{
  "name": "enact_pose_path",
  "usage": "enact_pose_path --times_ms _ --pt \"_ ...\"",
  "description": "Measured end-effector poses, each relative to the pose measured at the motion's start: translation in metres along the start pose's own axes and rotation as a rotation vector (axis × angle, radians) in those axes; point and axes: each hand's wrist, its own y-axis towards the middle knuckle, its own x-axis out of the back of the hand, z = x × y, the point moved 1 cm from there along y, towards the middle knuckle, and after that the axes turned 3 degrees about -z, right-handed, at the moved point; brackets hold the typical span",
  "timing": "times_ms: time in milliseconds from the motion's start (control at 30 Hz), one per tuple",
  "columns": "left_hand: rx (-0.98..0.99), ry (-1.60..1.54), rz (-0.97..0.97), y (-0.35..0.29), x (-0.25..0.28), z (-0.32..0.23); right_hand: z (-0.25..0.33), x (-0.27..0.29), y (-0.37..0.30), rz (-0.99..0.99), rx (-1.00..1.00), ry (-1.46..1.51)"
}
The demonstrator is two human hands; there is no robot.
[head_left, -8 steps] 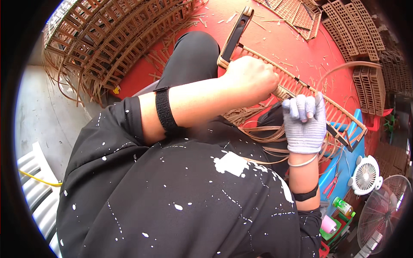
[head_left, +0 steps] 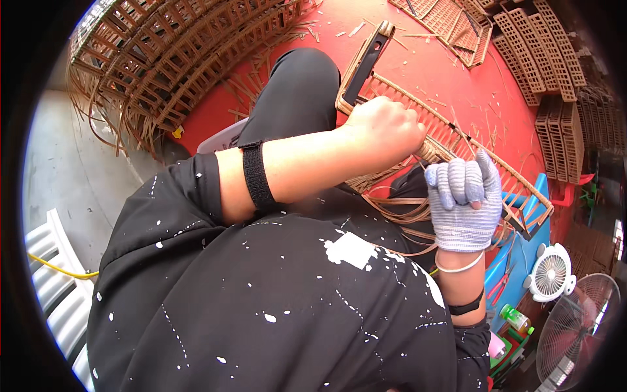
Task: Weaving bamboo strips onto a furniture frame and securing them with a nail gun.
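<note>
A tan wicker frame [head_left: 439, 108] with dark metal parts slants across my lap, its far-left end standing upright with a slotted dark bar [head_left: 367, 68]. My bare left hand [head_left: 386, 130] is closed round its near rail, which is wrapped with strands beside the fist. Just right of it, my right hand [head_left: 465, 196] in a pale grey knit glove has its fingers curled in at the near edge of the frame. A strand seems pinched there, though the fingers mostly hide it. Loose brown wicker strands [head_left: 401, 212] trail beneath the right hand and over my lap.
Stacked wicker panels [head_left: 176, 59] stand at the far left, more [head_left: 539, 52] at the far right. Scraps litter the red floor [head_left: 339, 29]. At right are a blue stool [head_left: 516, 268], red-handled pliers [head_left: 499, 287], a small white fan [head_left: 552, 271], a large fan [head_left: 581, 330] and a bottle [head_left: 516, 318].
My right hand has moved slightly down, away from the rail. The long strand that arced to the right above it no longer shows there. My left hand keeps its grip.
</note>
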Motion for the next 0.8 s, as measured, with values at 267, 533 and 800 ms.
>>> enact_pose_path --times_ms 267,533,800 --pt "-0.009 -0.047 0.027 0.000 0.005 0.000 0.015 -0.001 -0.003 0.005 0.028 -0.082" --pt "0.004 -0.086 0.099 0.003 0.012 0.002 0.028 -0.004 0.013 -0.029 0.025 -0.311" --pt "0.009 -0.103 0.049 0.002 0.009 0.004 0.017 -0.003 -0.008 -0.047 0.044 -0.427"
